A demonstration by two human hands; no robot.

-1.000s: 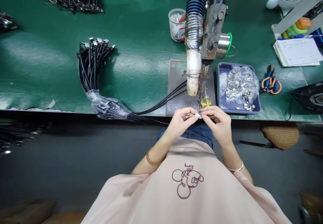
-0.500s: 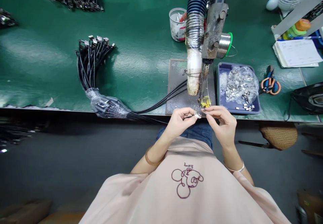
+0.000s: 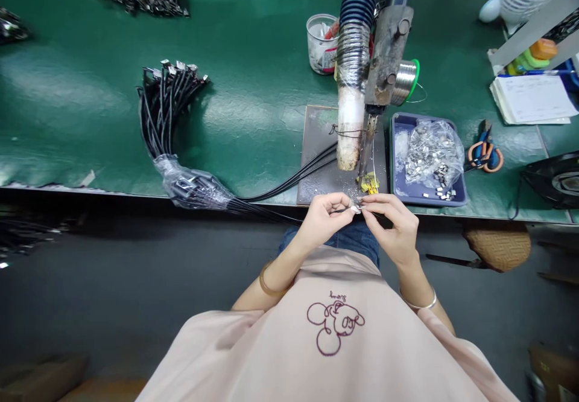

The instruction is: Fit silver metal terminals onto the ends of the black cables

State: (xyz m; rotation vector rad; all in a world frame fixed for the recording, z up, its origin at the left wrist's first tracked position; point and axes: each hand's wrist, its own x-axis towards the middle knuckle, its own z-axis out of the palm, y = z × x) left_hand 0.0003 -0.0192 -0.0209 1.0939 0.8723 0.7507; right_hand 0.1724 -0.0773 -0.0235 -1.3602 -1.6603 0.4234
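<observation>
At the bench edge my left hand [image 3: 326,215] pinches the end of a black cable, where a small pale connector [image 3: 355,209] shows at the fingertips. My right hand [image 3: 389,221] is closed at the fingertips against that same connector; whether it holds a separate small part is too small to tell. Just beyond the fingers lies a grey board [image 3: 316,130] with a yellow piece [image 3: 369,183] on it. Black cables [image 3: 289,180] run left from the board into a bundle [image 3: 194,188] wrapped in clear plastic.
Above the board hang a taped hose [image 3: 350,106] and a metal clamp [image 3: 388,58], beside a solder spool [image 3: 406,82]. A blue tray [image 3: 459,194] of small metal parts, orange-handled cutters [image 3: 485,148] and a paper pad [image 3: 534,97] lie right. A cup [image 3: 322,49] stands behind.
My right hand has moved slightly left, and its fingertips now meet the connector at my left hand. My left hand has stayed nearly where it was.
</observation>
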